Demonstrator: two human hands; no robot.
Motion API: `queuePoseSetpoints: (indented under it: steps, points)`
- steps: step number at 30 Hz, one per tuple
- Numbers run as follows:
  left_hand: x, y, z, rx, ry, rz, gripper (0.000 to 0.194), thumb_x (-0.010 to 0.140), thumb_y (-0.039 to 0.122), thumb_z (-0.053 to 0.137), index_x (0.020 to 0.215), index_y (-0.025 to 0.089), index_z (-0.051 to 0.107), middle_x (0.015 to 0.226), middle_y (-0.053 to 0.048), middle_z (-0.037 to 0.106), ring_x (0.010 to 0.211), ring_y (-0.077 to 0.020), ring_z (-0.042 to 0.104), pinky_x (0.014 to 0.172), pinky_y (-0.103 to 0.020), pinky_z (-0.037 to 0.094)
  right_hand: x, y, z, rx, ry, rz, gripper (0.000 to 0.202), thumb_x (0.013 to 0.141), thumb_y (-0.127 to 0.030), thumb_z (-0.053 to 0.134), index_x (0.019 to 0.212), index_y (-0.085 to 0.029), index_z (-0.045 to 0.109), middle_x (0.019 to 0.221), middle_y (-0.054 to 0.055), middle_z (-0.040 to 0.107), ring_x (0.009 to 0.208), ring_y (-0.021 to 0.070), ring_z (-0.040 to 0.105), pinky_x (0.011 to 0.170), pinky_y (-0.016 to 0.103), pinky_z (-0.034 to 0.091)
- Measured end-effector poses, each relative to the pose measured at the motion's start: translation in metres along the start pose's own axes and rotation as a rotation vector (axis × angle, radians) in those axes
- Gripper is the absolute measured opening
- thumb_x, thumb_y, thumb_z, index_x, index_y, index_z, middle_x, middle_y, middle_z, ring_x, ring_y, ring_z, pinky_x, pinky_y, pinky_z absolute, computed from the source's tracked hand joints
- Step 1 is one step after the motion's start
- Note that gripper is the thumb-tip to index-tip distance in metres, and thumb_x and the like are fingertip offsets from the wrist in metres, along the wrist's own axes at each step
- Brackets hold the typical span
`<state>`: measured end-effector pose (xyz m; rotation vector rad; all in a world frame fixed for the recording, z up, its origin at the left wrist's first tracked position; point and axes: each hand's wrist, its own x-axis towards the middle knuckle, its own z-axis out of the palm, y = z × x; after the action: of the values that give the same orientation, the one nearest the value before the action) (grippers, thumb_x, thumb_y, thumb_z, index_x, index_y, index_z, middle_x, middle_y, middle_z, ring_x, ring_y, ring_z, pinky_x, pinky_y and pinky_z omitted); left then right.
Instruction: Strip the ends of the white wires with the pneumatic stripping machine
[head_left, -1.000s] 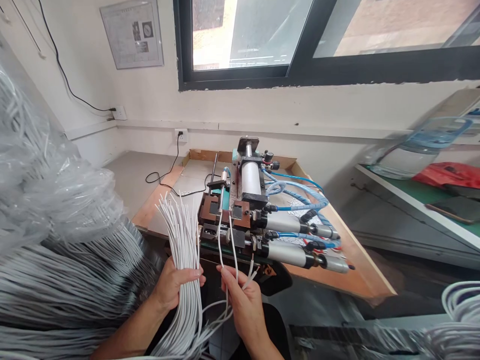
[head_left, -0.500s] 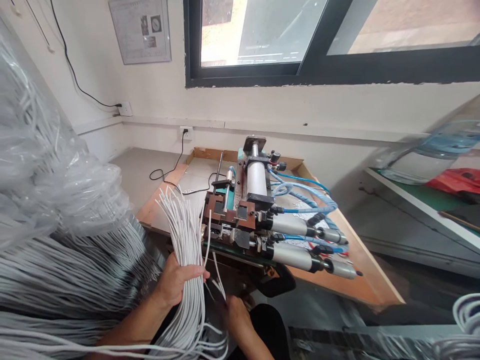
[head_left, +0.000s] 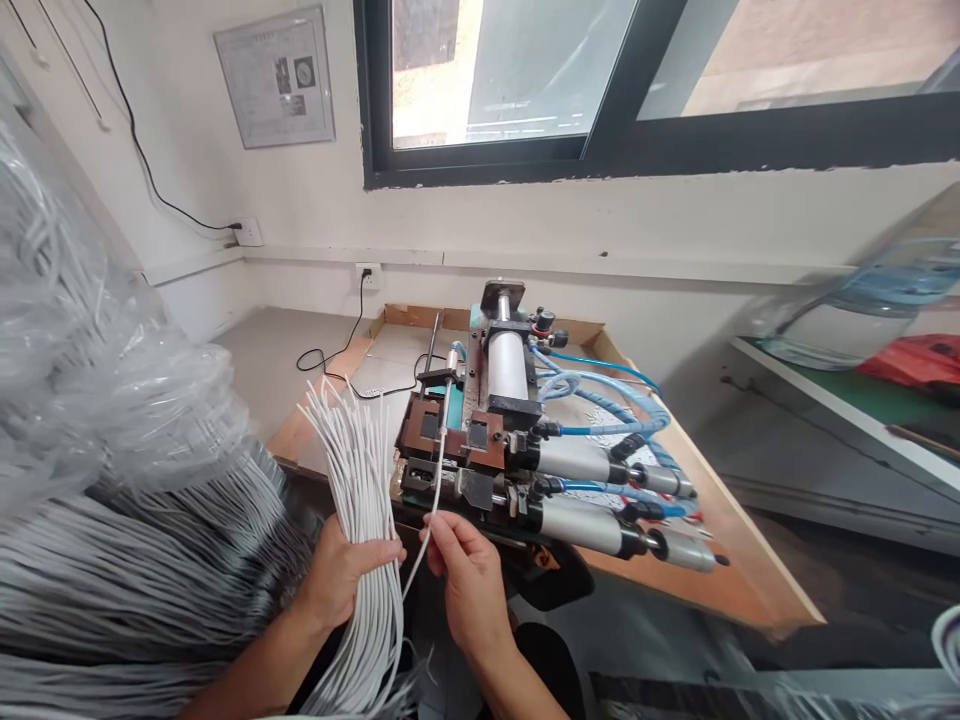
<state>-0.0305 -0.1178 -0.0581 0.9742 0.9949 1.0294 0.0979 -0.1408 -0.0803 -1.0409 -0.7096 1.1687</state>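
Note:
My left hand [head_left: 346,570] is wrapped round a thick bundle of light grey cables [head_left: 367,510], whose cut ends fan out upward. Between the thumb and fingers of my right hand [head_left: 466,570] is pinched a single cable [head_left: 439,478]. Its upper end reaches into the gap between the brown jaw blocks [head_left: 480,440] of a pneumatic machine [head_left: 508,370]. Whether the tip touches the blocks I cannot tell. The lower part of that cable runs down toward the bundle.
Silver air cylinders [head_left: 581,525] and blue hoses [head_left: 600,430] jut out right of the machine, on a wooden-edged table [head_left: 750,560]. At left lie heaps of grey cables [head_left: 150,570] under clear plastic [head_left: 135,370]. A shelf [head_left: 840,400] with a large bottle stands at right.
My right hand has risen from low beside the bundle to just before the machine, bringing one cable up to the jaw blocks. My left hand still grips the bundle, slightly further left.

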Motion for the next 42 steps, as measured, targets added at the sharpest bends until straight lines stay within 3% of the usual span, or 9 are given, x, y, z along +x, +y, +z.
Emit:
queuePoseSetpoints:
  steps: [8, 17, 20, 23, 27, 32, 38, 42]
  points:
    - [0.007, 0.004, 0.004, -0.038, 0.002, -0.03, 0.015, 0.05, 0.012, 0.071, 0.06, 0.011, 0.06, 0.051, 0.0, 0.061, 0.048, -0.0132, 0.054, 0.049, -0.025, 0.043, -0.003, 0.001, -0.006, 0.172, 0.135, 0.093, 0.023, 0.067, -0.037, 0.067, 0.068, -0.014, 0.063, 0.053, -0.003, 0.048, 0.046, 0.006, 0.034, 0.043, 0.02, 0.026]
    - [0.008, 0.006, 0.008, -0.028, -0.004, -0.034, 0.019, 0.049, 0.012, 0.072, 0.064, 0.012, 0.06, 0.052, 0.001, 0.06, 0.048, -0.0123, 0.053, 0.049, -0.024, 0.043, 0.004, -0.004, -0.003, 0.247, 0.126, 0.214, 0.023, 0.062, -0.034, 0.07, 0.062, -0.013, 0.062, 0.048, -0.004, 0.045, 0.043, 0.0055, 0.033, 0.041, 0.018, 0.026]
    - [0.007, 0.005, 0.008, 0.011, -0.022, -0.01, 0.016, 0.049, 0.009, 0.071, 0.061, 0.011, 0.06, 0.051, 0.001, 0.06, 0.048, -0.0109, 0.052, 0.048, -0.022, 0.042, 0.006, -0.007, -0.001, 0.267, 0.088, 0.24, 0.022, 0.063, -0.034, 0.07, 0.066, -0.013, 0.064, 0.05, -0.004, 0.046, 0.045, 0.0063, 0.035, 0.043, 0.019, 0.029]
    - [0.006, 0.003, 0.01, -0.001, -0.068, 0.009, 0.016, 0.05, 0.008, 0.07, 0.062, 0.012, 0.061, 0.052, 0.0, 0.061, 0.049, -0.0127, 0.053, 0.049, -0.024, 0.043, 0.007, -0.01, 0.002, 0.323, -0.046, 0.306, 0.026, 0.065, -0.038, 0.068, 0.073, -0.013, 0.066, 0.049, -0.005, 0.042, 0.046, 0.0069, 0.035, 0.045, 0.021, 0.032]
    - [0.005, 0.002, 0.012, 0.02, -0.153, 0.013, 0.022, 0.054, 0.008, 0.068, 0.075, 0.011, 0.064, 0.06, -0.002, 0.064, 0.055, -0.0173, 0.057, 0.055, -0.03, 0.046, 0.004, -0.012, 0.006, 0.235, -0.162, 0.314, 0.029, 0.059, -0.037, 0.072, 0.074, -0.013, 0.066, 0.051, -0.004, 0.044, 0.042, 0.0048, 0.031, 0.041, 0.019, 0.025]
    - [0.002, 0.002, 0.01, 0.07, -0.116, 0.054, 0.02, 0.053, 0.009, 0.071, 0.071, 0.012, 0.065, 0.065, -0.001, 0.065, 0.062, -0.0154, 0.056, 0.06, -0.026, 0.045, -0.003, -0.009, 0.003, 0.131, -0.056, 0.179, 0.024, 0.063, -0.036, 0.071, 0.064, -0.013, 0.064, 0.048, -0.005, 0.044, 0.041, 0.004, 0.029, 0.04, 0.019, 0.02]
    - [0.0, 0.005, 0.008, -0.05, -0.042, -0.083, 0.011, 0.056, 0.014, 0.069, 0.065, 0.011, 0.065, 0.057, -0.001, 0.064, 0.055, -0.0166, 0.059, 0.056, -0.028, 0.046, -0.002, -0.004, -0.003, 0.221, 0.106, 0.208, 0.024, 0.063, -0.035, 0.071, 0.067, -0.014, 0.063, 0.057, 0.001, 0.056, 0.042, 0.0048, 0.036, 0.038, 0.018, 0.018]
    - [0.001, 0.008, 0.007, -0.08, 0.01, -0.088, 0.014, 0.054, 0.014, 0.07, 0.066, 0.012, 0.065, 0.056, -0.002, 0.065, 0.054, -0.0187, 0.06, 0.055, -0.03, 0.047, 0.001, -0.005, -0.002, 0.241, 0.084, 0.223, 0.025, 0.058, -0.033, 0.074, 0.071, -0.013, 0.066, 0.057, 0.001, 0.057, 0.043, 0.005, 0.036, 0.038, 0.018, 0.017]
